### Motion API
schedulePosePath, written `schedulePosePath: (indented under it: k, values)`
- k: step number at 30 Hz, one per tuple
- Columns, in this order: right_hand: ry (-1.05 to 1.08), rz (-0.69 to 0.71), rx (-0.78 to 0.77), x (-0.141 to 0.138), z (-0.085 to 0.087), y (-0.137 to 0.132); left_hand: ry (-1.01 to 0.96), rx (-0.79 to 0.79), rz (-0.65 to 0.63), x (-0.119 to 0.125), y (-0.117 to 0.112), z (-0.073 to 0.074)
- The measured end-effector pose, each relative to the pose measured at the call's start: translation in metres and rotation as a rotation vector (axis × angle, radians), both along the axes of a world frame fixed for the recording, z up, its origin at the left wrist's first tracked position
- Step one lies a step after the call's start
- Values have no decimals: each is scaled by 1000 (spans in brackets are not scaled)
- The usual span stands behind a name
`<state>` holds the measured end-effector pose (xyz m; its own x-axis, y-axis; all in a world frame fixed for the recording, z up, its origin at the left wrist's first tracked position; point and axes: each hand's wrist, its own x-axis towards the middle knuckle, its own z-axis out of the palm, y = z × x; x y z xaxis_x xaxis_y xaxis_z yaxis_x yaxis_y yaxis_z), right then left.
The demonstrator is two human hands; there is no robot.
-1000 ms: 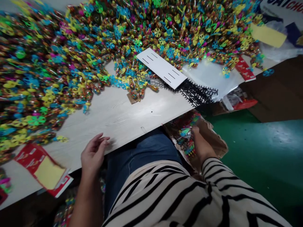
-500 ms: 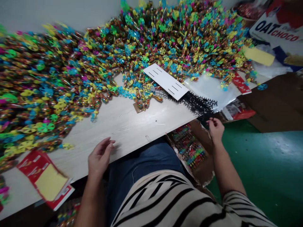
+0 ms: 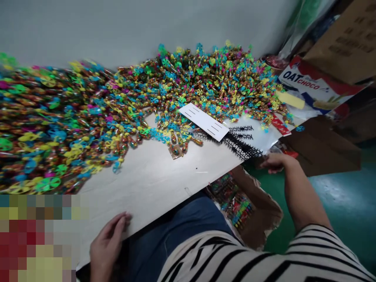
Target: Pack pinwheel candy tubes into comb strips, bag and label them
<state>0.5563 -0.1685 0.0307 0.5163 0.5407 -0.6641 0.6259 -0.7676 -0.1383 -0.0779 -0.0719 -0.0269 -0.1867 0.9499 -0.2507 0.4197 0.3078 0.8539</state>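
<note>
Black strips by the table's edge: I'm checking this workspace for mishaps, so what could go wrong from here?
The black strips reach the edge of the table by the right hand, so a knock might send them off. The white card lies partly over them, so a tug could drag it too.
</note>
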Motion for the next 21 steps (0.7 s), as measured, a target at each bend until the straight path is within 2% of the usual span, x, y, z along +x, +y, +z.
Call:
schedulePosePath:
  k: [2, 3, 5, 8, 10, 12, 14, 17, 21]
  values:
    - [128, -14, 11, 1, 5, 10, -5, 1, -4, 2, 6, -4]
    - [99, 1, 87, -2, 7, 22, -4, 4, -23, 5, 9, -5]
    - [-116, 76, 333, -13, 6, 55, -1, 16, -71, 14, 14, -5]
    - [-313, 249, 649, -52, -6, 112, -1, 24, -168, 31, 18, -2]
    - [-343, 449, 792, -88, -18, 145, 0, 33, -227, 41, 17, 0]
    - [-393, 664, 808, -124, -29, 170, 7, 57, -274, 48, 15, 3]
    - [-452, 782, 759, -150, -37, 188, 11, 81, -304, 51, 13, 7]
    - [-498, 771, 740, -165, -39, 205, -12, 81, -308, 49, 10, 12]
    - [-505, 638, 830, -155, -31, 218, -52, 42, -273, 48, 11, 16]
